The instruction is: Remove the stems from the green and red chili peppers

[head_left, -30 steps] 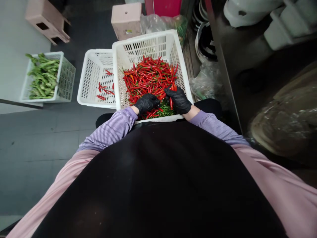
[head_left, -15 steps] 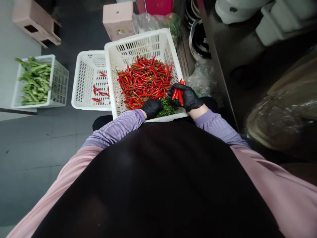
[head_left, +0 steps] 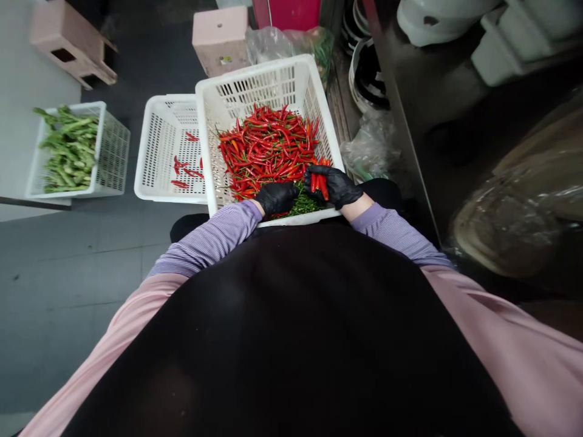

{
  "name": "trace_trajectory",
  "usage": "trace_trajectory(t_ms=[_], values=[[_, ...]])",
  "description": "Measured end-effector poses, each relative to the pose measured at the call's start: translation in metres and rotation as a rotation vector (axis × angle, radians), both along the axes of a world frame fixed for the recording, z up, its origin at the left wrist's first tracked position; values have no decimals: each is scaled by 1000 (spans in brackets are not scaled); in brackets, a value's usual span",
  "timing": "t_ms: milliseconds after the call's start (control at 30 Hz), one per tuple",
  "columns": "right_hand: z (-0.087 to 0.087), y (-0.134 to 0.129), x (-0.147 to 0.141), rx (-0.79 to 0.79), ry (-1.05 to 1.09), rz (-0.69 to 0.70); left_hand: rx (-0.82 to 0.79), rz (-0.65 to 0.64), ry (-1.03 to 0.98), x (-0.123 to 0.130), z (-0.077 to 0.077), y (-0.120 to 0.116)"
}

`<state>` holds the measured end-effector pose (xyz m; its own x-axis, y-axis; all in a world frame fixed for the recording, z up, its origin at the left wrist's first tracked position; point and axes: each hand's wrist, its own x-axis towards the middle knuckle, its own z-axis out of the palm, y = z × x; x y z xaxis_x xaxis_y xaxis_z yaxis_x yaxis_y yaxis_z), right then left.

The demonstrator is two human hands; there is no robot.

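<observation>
In front of me a white plastic basket (head_left: 272, 71) holds a heap of red chili peppers (head_left: 268, 142) with green stems. My right hand (head_left: 339, 187), in a black glove, is closed round several red chilies (head_left: 319, 185) near the basket's right front corner. My left hand (head_left: 277, 198), also gloved in black, is closed at the front of the heap, fingers pointing toward the right hand; what it pinches is too small to make out. Between and below the hands lies a pile of loose green stems (head_left: 306, 203).
Left of the chili basket, partly under its edge, a second white basket (head_left: 150, 145) has a few red chilies in it. Farther left, a small basket (head_left: 112, 155) holds green stalks. Pink stools (head_left: 220, 39) stand behind. A dark counter (head_left: 412, 130) runs along the right.
My right hand has come down and slightly left with its chilies, closer to my left hand. My left hand has shifted slightly left. The camera view has moved a little.
</observation>
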<state>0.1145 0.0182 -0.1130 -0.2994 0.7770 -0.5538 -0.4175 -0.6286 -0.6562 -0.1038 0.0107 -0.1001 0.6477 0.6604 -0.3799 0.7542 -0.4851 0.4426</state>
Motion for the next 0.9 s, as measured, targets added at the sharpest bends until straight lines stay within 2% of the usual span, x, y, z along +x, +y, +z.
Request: trace_trajectory(t_ms=[67, 133, 233, 333, 400, 467, 500, 600, 667, 700, 767, 900], values=[[4, 0, 1, -109, 9, -19, -54, 92, -34, -4, 2, 7], [9, -1, -1, -170, 2, -26, -121, 319, -186, -8, 5, 13], [15, -6, -9, -110, -23, 25, -311, 666, -539, -10, 10, 17], [19, -11, -19, 18, -5, 137, -485, 789, -756, -7, 19, 16], [19, -13, -24, 89, -7, 206, -468, 816, -783, -2, 24, 14], [19, -14, -28, 123, -43, 243, -345, 796, -727, 3, 31, 13], [19, -15, -30, 128, -63, 243, -250, 745, -657, 4, 34, 12], [19, -18, -28, 126, -93, 200, 34, 445, -290, 4, 44, 12], [22, -19, -21, 117, -109, 176, 133, 265, -21, 2, 47, 11], [23, -19, -15, 112, -120, 165, 159, 214, 79, 2, 46, 10], [27, -19, -4, 99, -141, 131, 188, 164, 187, 5, 40, 7], [38, -19, 8, 61, -118, 7, 161, 163, 210, 22, 15, 1]])
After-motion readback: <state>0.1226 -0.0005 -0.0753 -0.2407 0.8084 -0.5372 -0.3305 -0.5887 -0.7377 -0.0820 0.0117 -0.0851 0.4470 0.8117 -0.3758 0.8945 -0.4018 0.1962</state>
